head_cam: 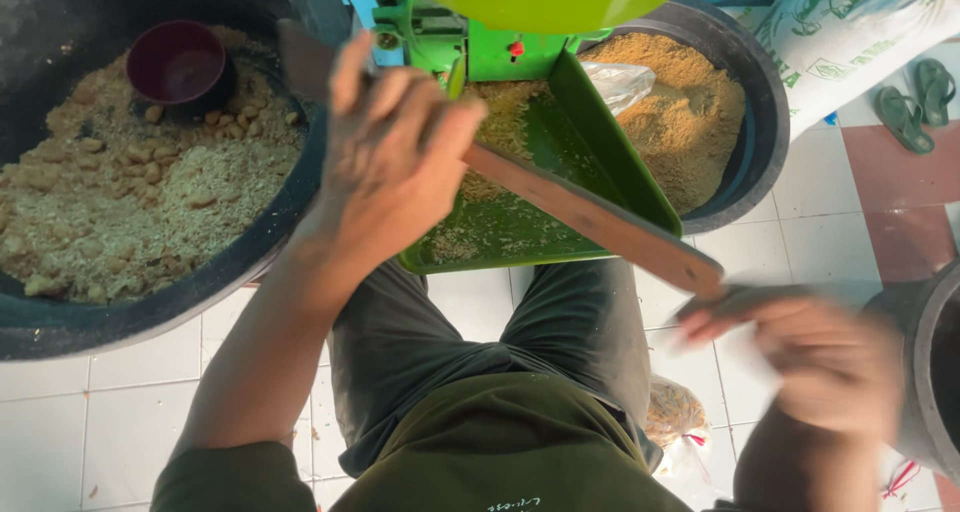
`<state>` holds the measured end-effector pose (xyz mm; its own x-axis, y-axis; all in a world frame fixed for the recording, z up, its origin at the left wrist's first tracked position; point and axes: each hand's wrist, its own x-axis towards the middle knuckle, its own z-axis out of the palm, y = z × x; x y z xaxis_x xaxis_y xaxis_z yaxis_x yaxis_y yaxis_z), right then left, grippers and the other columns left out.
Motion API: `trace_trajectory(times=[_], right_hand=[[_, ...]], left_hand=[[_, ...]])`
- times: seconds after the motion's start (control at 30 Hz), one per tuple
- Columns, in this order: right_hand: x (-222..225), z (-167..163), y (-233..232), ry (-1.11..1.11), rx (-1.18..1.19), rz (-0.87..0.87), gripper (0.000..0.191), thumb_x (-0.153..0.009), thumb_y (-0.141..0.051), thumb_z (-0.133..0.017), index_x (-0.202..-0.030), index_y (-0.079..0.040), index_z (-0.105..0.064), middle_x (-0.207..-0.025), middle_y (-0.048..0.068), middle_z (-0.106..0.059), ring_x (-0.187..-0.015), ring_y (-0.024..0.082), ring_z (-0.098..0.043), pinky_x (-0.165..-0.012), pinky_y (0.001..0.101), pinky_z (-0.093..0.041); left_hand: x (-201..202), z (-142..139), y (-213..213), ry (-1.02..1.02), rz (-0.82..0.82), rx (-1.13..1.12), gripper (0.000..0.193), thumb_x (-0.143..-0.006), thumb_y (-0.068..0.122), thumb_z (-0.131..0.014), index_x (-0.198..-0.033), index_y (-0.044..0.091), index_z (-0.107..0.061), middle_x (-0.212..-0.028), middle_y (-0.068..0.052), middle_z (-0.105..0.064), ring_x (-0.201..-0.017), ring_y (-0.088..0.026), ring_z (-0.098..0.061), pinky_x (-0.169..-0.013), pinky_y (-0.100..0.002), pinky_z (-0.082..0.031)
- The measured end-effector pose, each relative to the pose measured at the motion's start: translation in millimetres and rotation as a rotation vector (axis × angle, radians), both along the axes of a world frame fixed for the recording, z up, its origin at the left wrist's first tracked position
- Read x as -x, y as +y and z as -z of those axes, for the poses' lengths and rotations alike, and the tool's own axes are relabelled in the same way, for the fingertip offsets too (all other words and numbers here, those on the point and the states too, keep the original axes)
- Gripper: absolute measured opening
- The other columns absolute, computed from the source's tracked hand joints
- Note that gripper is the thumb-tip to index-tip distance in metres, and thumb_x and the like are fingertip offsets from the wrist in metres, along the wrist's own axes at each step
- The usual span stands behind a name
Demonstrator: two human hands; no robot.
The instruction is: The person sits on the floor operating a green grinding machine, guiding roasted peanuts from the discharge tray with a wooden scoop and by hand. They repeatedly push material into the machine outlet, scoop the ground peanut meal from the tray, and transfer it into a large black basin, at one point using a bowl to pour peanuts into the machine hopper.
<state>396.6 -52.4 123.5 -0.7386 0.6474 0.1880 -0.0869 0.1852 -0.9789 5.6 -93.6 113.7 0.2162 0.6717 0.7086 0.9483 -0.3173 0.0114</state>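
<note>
Head view: left hand (395, 147) grips wooden stick (600, 222).

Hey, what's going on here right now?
A seated person's left hand holds a long flat wooden stick across a green machine's chute, which carries crumbly tan meal. The blurred right hand is at the stick's far end. Black tubs sit either side: the left tub holds coarse meal and a maroon cup.
</note>
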Motion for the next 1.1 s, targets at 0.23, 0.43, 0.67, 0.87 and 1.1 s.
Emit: trace_trajectory(times=[0.23,0.43,0.67,0.87,1.1], right_hand=[[110.7,145.7,12.9,-0.050,1.202,0.279,0.069,-0.100,-0.056,-0.032,-0.135,-0.002,-0.057,-0.132,0.019,-0.065,-0.123,0.031,-0.062,-0.107,0.0467,-0.046],[136.9,150.8,12.4,0.838,1.355,0.035,0.043,-0.108,-0.038,-0.051,-0.132,-0.004,-0.059,-0.136,0.017,-0.062,-0.128,0.031,-0.058,-0.114,0.0478,-0.042],[145.4,126.2,4.4,0.631,1.081,0.025,0.038,-0.109,-0.031,-0.053,-0.136,-0.007,-0.060,-0.137,0.010,-0.062,-0.127,0.025,-0.057,-0.113,0.0429,-0.044],[146.5,119.8,5.7,1.033,1.442,-0.289,0.042,-0.114,-0.030,-0.042,-0.140,0.001,-0.055,-0.141,0.022,-0.058,-0.122,0.037,-0.055,-0.103,0.0510,-0.045],[154.6,137.5,-5.2,0.895,1.302,-0.170,0.053,-0.110,-0.047,-0.045,-0.140,-0.005,-0.057,-0.145,0.020,-0.056,-0.135,0.037,-0.051,-0.118,0.0556,-0.034]], left_hand=[[11.3,38.8,-29.4,-0.297,-0.060,0.031,0.028,-0.096,0.000,-0.066,-0.122,0.008,-0.058,-0.117,-0.016,-0.059,-0.126,-0.037,-0.058,-0.127,-0.065,-0.020],[-6.8,66.6,-30.9,-0.614,-0.079,-0.002,0.021,-0.103,-0.004,-0.055,-0.120,0.008,-0.055,-0.118,-0.010,-0.064,-0.138,-0.034,-0.057,-0.128,-0.063,-0.023],[0.3,67.9,-39.1,-0.720,0.025,-0.016,0.018,-0.101,0.001,-0.059,-0.117,0.007,-0.058,-0.115,-0.012,-0.063,-0.136,-0.035,-0.058,-0.122,-0.055,-0.034],[3.7,63.8,-50.4,-0.951,0.120,-0.041,0.017,-0.113,0.000,-0.041,-0.121,0.001,-0.056,-0.136,-0.019,-0.064,-0.133,-0.028,-0.063,-0.111,-0.037,-0.050],[6.0,60.2,-47.7,-0.923,0.224,-0.113,0.015,-0.118,0.005,-0.040,-0.125,0.001,-0.052,-0.136,-0.018,-0.063,-0.140,-0.030,-0.056,-0.118,-0.036,-0.045]])
